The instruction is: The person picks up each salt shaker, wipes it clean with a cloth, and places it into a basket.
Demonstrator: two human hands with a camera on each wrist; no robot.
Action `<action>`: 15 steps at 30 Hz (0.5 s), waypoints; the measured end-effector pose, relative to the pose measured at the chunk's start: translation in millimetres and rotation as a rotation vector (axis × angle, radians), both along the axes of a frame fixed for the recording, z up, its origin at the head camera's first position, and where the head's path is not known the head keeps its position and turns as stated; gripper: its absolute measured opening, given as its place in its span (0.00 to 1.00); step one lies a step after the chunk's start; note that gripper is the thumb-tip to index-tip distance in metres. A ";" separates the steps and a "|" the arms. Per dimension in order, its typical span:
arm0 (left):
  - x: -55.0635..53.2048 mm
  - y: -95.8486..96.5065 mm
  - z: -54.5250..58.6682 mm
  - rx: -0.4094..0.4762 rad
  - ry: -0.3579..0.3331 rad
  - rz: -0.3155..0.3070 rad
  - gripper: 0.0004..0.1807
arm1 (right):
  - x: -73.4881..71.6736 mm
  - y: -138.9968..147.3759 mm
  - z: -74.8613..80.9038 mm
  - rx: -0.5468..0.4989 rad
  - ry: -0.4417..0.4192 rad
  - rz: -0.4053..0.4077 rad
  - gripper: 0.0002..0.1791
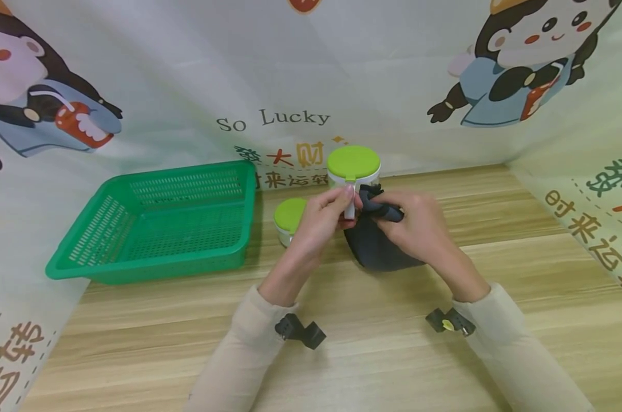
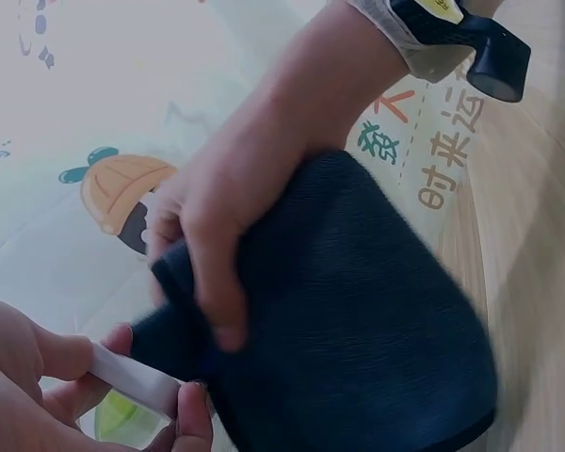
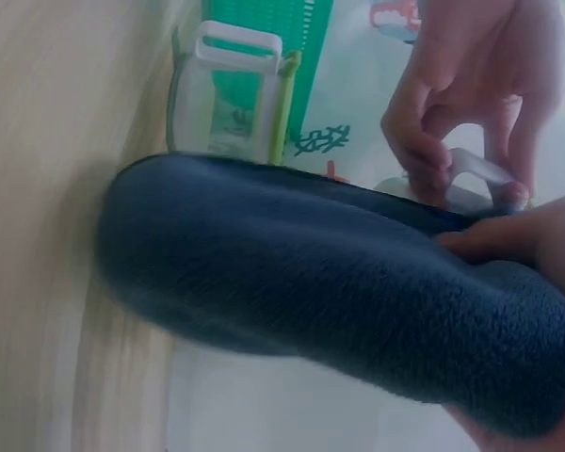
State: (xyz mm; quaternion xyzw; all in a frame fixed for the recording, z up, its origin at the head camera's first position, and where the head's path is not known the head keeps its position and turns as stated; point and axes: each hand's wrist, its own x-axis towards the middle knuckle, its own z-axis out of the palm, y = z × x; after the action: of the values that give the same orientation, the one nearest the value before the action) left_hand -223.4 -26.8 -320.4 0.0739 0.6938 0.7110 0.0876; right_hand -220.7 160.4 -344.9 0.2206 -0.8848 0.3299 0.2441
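My left hand pinches the white handle of a container with a lime-green lid. In my right hand is a dark blue fuzzy cloth, bunched at the top between thumb and fingers, its lower part hanging over the table side. Part of the cloth lies close against the handle; whether they touch I cannot tell. Hands and cloth hide most of the container's body. The right wrist view shows the cloth large, with the left fingers on the white handle behind it.
A smaller container with a green lid stands just left of my left hand. Farther left is a green plastic basket with perforated sides. Behind the wooden table hangs a printed white sheet.
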 end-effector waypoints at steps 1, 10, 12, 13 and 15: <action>0.1 -0.1 0.2 0.002 0.004 0.000 0.18 | 0.0 -0.3 0.3 -0.018 0.031 0.005 0.12; 2.6 -3.3 3.9 0.012 0.016 0.001 0.18 | 2.2 -3.6 -1.7 0.097 0.106 -0.021 0.14; 2.3 -4.0 4.1 0.013 0.016 -0.002 0.18 | 2.3 -3.9 -2.1 0.095 0.104 -0.029 0.14; 2.1 -4.2 4.0 0.007 0.013 -0.002 0.18 | 2.3 -4.1 -1.8 0.080 0.112 -0.028 0.15; 1.4 -4.0 3.6 -0.008 0.004 -0.002 0.18 | 2.3 -4.5 -1.0 0.043 0.137 -0.020 0.15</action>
State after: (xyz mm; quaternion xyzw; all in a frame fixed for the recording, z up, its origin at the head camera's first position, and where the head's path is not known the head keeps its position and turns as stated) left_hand -222.0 -30.9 -316.8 0.0754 0.6967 0.7080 0.0871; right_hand -218.5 155.9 -345.8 0.2388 -0.8751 0.2927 0.3026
